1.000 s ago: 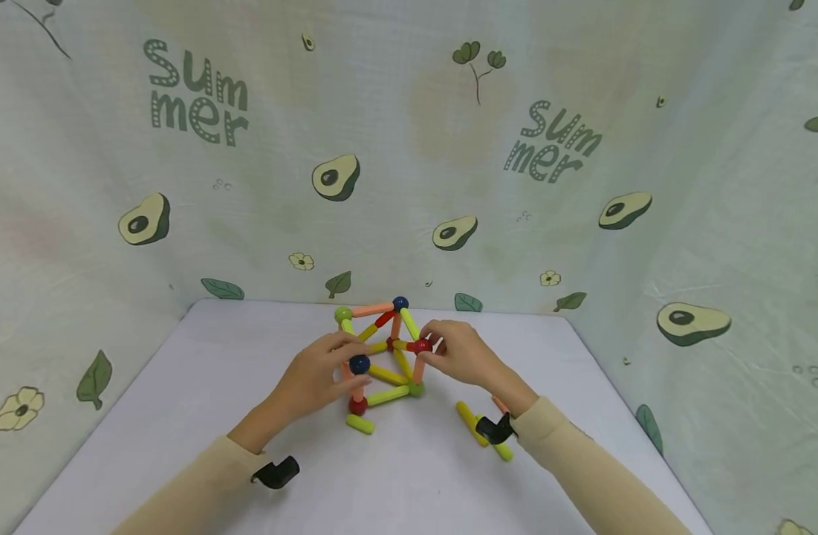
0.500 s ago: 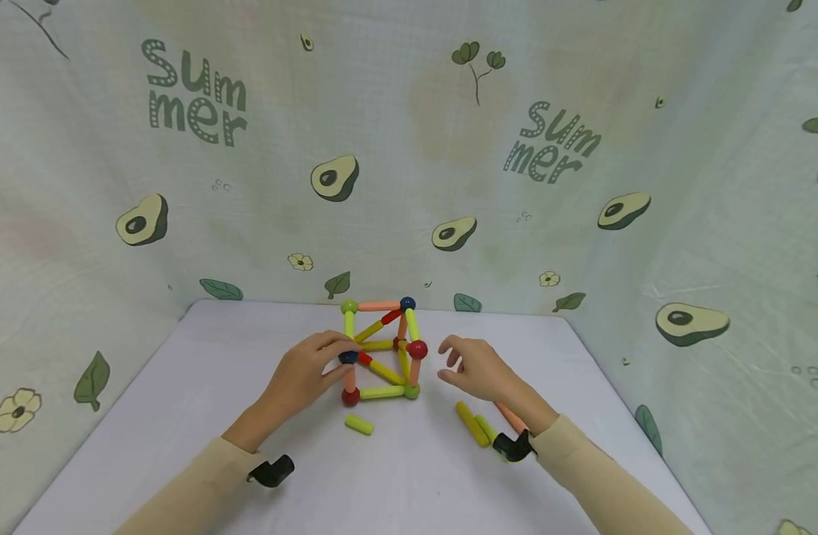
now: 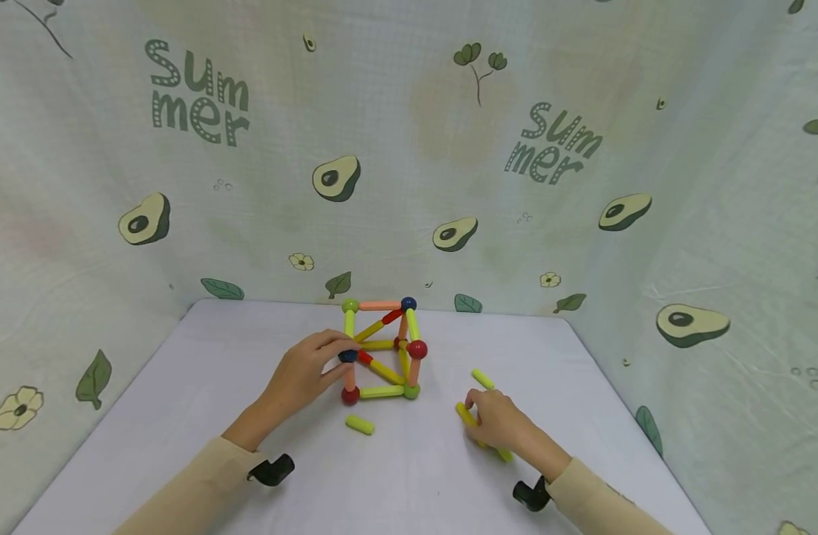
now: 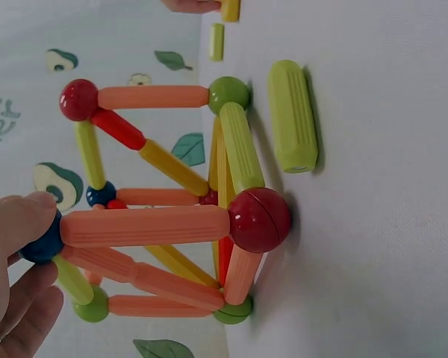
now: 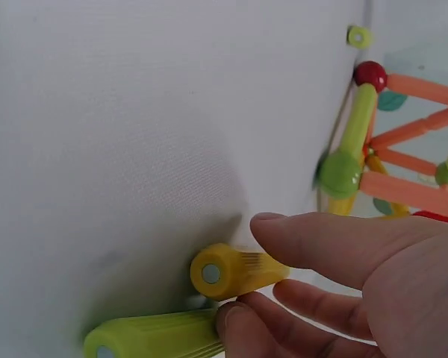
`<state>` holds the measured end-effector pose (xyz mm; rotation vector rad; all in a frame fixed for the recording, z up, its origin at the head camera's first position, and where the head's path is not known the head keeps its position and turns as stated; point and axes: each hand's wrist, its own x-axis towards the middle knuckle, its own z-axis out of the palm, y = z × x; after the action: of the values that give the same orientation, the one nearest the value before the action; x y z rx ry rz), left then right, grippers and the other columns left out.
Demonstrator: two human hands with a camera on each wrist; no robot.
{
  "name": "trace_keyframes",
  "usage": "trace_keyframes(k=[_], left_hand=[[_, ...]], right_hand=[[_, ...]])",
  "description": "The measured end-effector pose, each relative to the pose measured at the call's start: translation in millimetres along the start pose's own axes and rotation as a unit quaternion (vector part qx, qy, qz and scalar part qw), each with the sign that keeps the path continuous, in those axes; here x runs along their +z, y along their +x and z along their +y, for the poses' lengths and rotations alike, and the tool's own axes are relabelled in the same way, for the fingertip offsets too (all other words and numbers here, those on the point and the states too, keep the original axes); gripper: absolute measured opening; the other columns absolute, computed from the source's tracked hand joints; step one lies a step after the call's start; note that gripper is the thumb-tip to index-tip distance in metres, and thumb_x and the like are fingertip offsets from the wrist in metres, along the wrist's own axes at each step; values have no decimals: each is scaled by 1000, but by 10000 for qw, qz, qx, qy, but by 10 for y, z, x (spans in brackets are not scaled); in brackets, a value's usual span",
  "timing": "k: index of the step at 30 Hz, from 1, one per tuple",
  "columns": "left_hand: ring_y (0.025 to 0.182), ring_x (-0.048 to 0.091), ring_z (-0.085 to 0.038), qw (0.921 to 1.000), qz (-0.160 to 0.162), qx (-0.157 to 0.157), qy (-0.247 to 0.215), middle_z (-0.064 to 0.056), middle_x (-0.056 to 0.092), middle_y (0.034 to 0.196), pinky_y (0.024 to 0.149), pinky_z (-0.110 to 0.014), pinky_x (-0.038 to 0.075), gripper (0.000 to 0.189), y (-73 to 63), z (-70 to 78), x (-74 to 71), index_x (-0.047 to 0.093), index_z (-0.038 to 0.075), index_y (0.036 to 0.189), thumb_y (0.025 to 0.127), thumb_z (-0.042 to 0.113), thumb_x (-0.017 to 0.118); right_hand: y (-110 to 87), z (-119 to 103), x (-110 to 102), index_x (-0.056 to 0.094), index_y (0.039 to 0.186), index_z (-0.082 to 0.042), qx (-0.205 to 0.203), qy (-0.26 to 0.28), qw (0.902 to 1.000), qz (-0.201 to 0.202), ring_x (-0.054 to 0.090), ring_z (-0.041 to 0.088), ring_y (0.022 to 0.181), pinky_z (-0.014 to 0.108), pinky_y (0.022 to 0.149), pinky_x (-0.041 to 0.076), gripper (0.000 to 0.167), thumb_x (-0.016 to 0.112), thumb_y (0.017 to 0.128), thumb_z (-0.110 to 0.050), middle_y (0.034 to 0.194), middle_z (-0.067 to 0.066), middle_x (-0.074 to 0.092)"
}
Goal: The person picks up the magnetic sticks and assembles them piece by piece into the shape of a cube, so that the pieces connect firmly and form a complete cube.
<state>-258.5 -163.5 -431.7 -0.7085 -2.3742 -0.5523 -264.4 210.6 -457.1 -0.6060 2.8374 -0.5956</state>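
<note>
My left hand (image 3: 308,375) pinches the dark blue ball (image 4: 43,242) at an upper corner of a box-like frame of magnetic rods and balls. Red and green balls join its coral, yellow, red and lime rods; a red ball (image 3: 417,350) tops the near right corner. To the right of the frame, my right hand (image 3: 502,423) is down at the table with thumb and fingers around a yellow magnetic rod (image 5: 216,274). Right beside that rod lies a lime rod (image 5: 153,335), partly covered by the fingers.
One short lime rod (image 3: 359,424) lies in front of the frame. Another lime rod (image 3: 483,378) lies beyond my right hand. The white table (image 3: 248,334) meets a printed cloth backdrop (image 3: 388,245) at its back edge.
My right hand has let go of the frame's red ball and moved down and right to the loose rods. The frame has straightened and shifted slightly; my left hand stays at the blue ball.
</note>
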Motion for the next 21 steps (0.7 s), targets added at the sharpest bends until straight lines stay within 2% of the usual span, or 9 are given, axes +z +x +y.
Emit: trace_keyframes(k=[3,8,13,16,21], left_hand=[[111,69,-19,10000,-1,-38,-12,0,71,121,93,-37,61,49,-4,-6,9,77,18,122,77,10,96],[110,69,-19,9999,18,-73,-68,1,71,120,92,-37,61,49,-6,-3,13,78,19,121,77,9,96],[109,69,-18,9997,33,-66,-223,1,71,119,91,-36,62,47,0,0,28,78,16,120,77,9,96],[107,69,-17,9996,61,-56,-275,1,71,118,89,-36,62,46,2,-7,35,78,15,119,77,9,96],[105,68,-16,9996,67,-67,-265,2,70,117,86,-35,62,43,8,-25,50,78,16,119,80,14,95]], right_hand=[[-2,11,24,68,113,-1,-172,-36,9998,-5,54,14,58,27,52,46,32,85,86,-2,68,0,57],[-26,-13,4,73,107,-7,-714,-456,9964,38,52,10,65,29,64,48,26,83,84,0,72,-4,59],[-8,-164,-178,76,109,-13,-1246,-473,9908,245,56,8,73,27,66,52,24,83,88,-5,85,-6,65],[40,-342,-361,76,114,-15,-1731,-335,9824,618,60,8,81,28,71,57,25,83,91,-7,92,-7,67],[195,-701,-585,78,118,-16,-2485,-387,9588,1319,62,11,92,29,79,59,29,84,91,-7,102,-6,70]])
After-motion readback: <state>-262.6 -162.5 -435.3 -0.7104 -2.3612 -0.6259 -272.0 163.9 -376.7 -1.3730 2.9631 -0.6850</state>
